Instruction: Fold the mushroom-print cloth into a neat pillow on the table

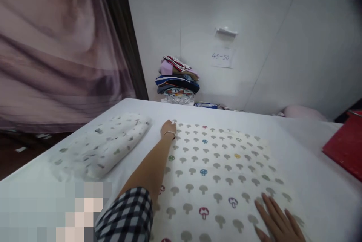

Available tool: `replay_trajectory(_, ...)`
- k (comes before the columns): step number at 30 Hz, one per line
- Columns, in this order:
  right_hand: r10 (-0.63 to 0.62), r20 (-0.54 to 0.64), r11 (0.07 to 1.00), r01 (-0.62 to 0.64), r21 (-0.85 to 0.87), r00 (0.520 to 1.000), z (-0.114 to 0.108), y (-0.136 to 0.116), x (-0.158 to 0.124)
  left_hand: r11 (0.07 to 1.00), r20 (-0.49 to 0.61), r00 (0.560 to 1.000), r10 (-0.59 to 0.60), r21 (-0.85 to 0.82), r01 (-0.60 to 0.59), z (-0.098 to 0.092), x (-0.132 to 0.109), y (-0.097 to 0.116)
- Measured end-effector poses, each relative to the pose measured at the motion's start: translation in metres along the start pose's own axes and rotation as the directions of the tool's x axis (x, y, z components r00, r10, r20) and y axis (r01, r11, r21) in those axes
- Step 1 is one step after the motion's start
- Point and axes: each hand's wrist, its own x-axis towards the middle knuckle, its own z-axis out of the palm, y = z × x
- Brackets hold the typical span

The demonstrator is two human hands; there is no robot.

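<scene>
A white cloth printed with mushrooms lies spread out flat before me, mostly grey with some coloured ones. At its far left corner my left hand has its fingers curled in on the edge of the fabric. A bracelet circles that wrist, and a black-and-white checked sleeve covers the upper arm. My right hand rests on the near right part of the same cloth, fingers stretched and apart. To the left lies a folded white cloth with a leaf-like print, apart from both hands.
The white table carries a red object at its right edge. Beyond the far edge rises a stack of folded fabrics by the wall, below a paper sign reading 45-50. A pinkish curtain hangs left. The lower left corner is pixelated.
</scene>
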Motion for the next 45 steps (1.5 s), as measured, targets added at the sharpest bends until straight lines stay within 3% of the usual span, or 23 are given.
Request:
replay_trajectory(6,0.056,0.161,0.998,-0.062,0.030,0.985,-0.030,-0.018,0.006,0.999,-0.038,0.999,0.040,-0.025,-0.040,0.001,0.000,-0.002)
replay_trajectory(10,0.095,0.187,0.988,-0.116,0.103,0.978,-0.053,-0.018,0.034,0.998,-0.042,0.999,0.034,-0.056,-0.036,0.003,0.006,-0.003)
replay_trajectory(14,0.145,0.114,0.979,-0.159,0.125,0.983,-0.061,-0.005,0.108,0.996,-0.068,0.997,0.025,-0.089,-0.031,0.005,0.010,-0.005)
replay_trajectory(18,0.256,0.164,0.962,-0.267,0.051,0.953,-0.041,0.023,0.195,0.995,-0.059,0.998,-0.004,-0.104,-0.002,0.002,0.010,-0.005)
replay_trajectory(22,0.427,0.215,0.903,-0.427,-0.047,0.879,-0.019,0.057,0.245,0.994,-0.055,0.998,-0.024,-0.108,0.018,0.001,0.009,-0.004)
replay_trajectory(24,0.468,0.243,0.882,-0.468,-0.061,0.850,-0.013,0.068,0.253,0.994,-0.060,0.998,-0.020,-0.105,0.014,0.001,0.008,-0.004)
replay_trajectory(31,0.459,0.240,0.886,-0.461,-0.050,0.855,-0.015,0.079,0.248,0.992,-0.081,0.996,-0.031,-0.123,0.021,0.002,0.008,-0.006)
replay_trajectory(38,0.501,0.286,0.864,-0.490,-0.114,0.817,-0.009,0.090,0.249,0.994,-0.071,0.997,-0.038,-0.109,0.030,0.006,0.011,-0.006)
replay_trajectory(45,0.495,0.291,0.868,-0.485,-0.111,0.819,-0.022,0.081,0.247,0.987,-0.013,1.000,-0.001,-0.160,-0.001,0.002,0.016,-0.010)
